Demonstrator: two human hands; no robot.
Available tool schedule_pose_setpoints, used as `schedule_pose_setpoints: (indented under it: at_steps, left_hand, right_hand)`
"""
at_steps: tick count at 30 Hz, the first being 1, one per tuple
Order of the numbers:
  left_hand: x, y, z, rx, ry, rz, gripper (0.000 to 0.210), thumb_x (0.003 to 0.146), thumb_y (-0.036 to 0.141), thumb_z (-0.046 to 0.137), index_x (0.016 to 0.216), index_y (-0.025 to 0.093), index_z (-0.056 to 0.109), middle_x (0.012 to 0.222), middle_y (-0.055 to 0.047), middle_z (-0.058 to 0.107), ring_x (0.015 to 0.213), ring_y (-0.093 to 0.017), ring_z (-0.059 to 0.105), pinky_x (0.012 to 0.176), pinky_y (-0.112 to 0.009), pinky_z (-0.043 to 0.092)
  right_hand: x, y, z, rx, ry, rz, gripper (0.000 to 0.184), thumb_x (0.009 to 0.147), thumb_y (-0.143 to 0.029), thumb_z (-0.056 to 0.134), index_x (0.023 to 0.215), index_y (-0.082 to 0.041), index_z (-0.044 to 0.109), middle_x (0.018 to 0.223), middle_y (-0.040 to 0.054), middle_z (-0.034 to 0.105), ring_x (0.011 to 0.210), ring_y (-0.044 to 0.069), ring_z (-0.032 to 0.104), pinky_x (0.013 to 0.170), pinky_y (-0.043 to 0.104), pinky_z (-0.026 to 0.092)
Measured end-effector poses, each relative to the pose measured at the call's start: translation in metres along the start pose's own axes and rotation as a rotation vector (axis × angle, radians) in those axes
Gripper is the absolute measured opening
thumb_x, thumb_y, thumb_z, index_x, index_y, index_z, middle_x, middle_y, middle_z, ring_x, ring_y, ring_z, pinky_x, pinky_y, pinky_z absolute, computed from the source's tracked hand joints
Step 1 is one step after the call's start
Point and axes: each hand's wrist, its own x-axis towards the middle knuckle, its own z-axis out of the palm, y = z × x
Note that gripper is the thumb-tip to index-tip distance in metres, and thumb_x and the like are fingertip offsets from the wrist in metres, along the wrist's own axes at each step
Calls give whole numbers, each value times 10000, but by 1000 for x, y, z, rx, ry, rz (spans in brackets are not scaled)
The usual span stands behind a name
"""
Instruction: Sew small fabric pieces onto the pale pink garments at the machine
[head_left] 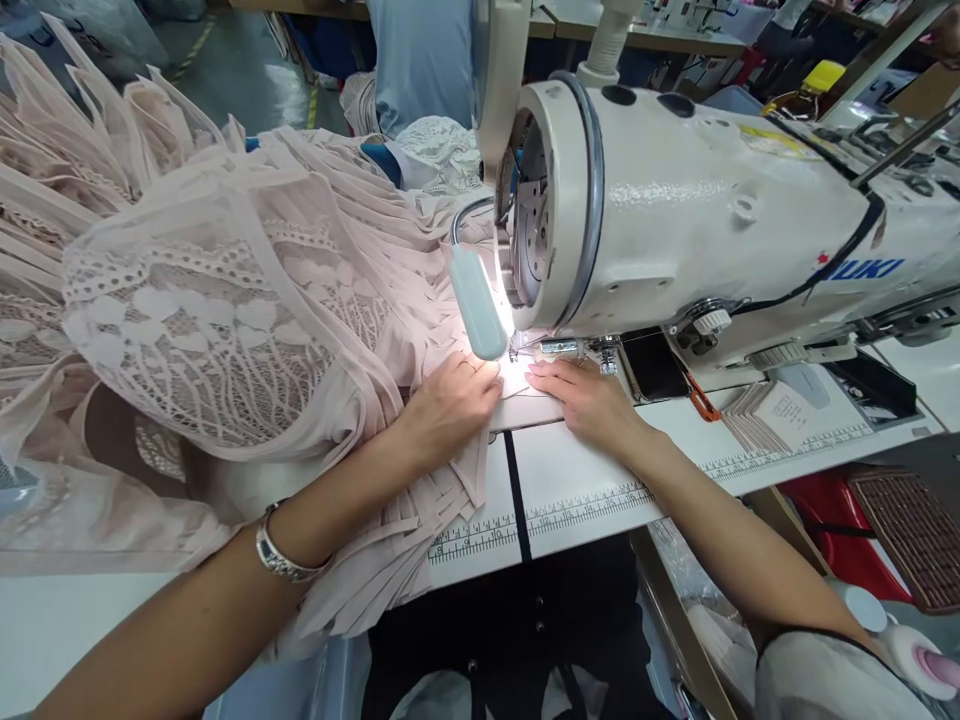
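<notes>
Under the lit needle of a white sewing machine [660, 210] lies a small piece of pale pink fabric [514, 380]. My left hand [454, 405] is closed at the left of the needle, its curled fingers gripping the fabric edge. On the other side, my right hand [592, 400] rests with fingers stretched out, the tips pressing flat on the same piece. A small grey-green lamp [478, 305] hangs just above my left fingers and hides part of the needle area. Beside my left arm, pale pink lace garments [217, 330] with many loose straps are heaped.
A printed ruler strip [585, 508] runs along the table's front edge. Right of my right hand lie orange-handled snips [701, 398] and a stack of fabric pieces [772, 415]. A person in a blue top [424, 65] is beyond the machine. A red stool [840, 520] stands at the lower right.
</notes>
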Motion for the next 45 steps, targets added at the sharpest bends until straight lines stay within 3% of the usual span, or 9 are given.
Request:
schedule_pose_setpoints:
  at_steps: [5, 10, 12, 15, 20, 25, 37, 45]
  left_hand:
    - [1, -3, 1, -27, -61, -68, 334, 1006, 63, 370, 1134, 173, 659, 796, -48, 568, 760, -212, 539, 672, -331, 397]
    - [0, -2, 3, -124, -133, -184, 374, 1048, 148, 358, 1276, 239, 640, 871, -67, 576, 897, -254, 582, 798, -383, 434]
    - [1, -4, 3, -188, -124, -195, 372, 1055, 166, 367, 1262, 260, 662, 971, -90, 614, 984, -276, 593, 871, -436, 445]
    - [4, -7, 3, -264, -100, -88, 386, 1074, 173, 339, 1176, 242, 705, 1065, -96, 668, 1024, -254, 599, 921, -464, 461]
    - [6, -9, 8, -326, -23, 81, 448, 1105, 197, 291, 992, 178, 723, 842, -60, 704, 833, -186, 603, 794, -402, 503]
    - [5, -7, 13, -329, 71, 63, 391, 1086, 154, 357, 910, 179, 706, 815, -63, 708, 792, -182, 601, 719, -383, 481]
    - [1, -9, 12, -421, 62, 34, 452, 1098, 197, 306, 947, 182, 733, 826, -78, 737, 828, -209, 584, 744, -425, 523]
    - [2, -9, 12, -432, 14, 28, 405, 1083, 169, 330, 955, 189, 714, 869, -72, 746, 862, -211, 614, 779, -421, 522]
  right_hand:
    - [2, -1, -1, 73, -5, 49, 544, 890, -39, 364, 1237, -278, 707, 1270, 11, 727, 1172, 246, 645, 891, 432, 572]
    - [4, -3, -3, 149, 13, 75, 513, 930, -81, 333, 1207, -279, 717, 1288, 11, 714, 1214, 243, 633, 958, 443, 549]
    - [4, -3, -5, 174, 23, 73, 500, 935, -82, 336, 1181, -278, 723, 1276, 19, 713, 1184, 246, 641, 973, 452, 535]
    - [4, -2, -5, 204, 51, 47, 465, 957, -96, 343, 1093, -296, 740, 1141, 19, 734, 1098, 232, 654, 953, 440, 527]
    - [5, 1, 0, 285, 172, -114, 369, 962, -121, 410, 987, -280, 742, 937, 23, 718, 942, 209, 644, 868, 411, 530]
    - [5, 3, 3, 285, 234, -158, 357, 951, -95, 415, 966, -261, 732, 919, 27, 726, 904, 195, 639, 825, 384, 514]
    - [4, 3, 3, 246, 245, -158, 365, 952, -89, 401, 958, -237, 735, 931, 32, 747, 908, 185, 663, 791, 359, 512]
    - [3, -1, -4, 229, 169, -162, 353, 945, -105, 448, 1022, -258, 757, 969, 31, 733, 942, 202, 628, 794, 367, 507]
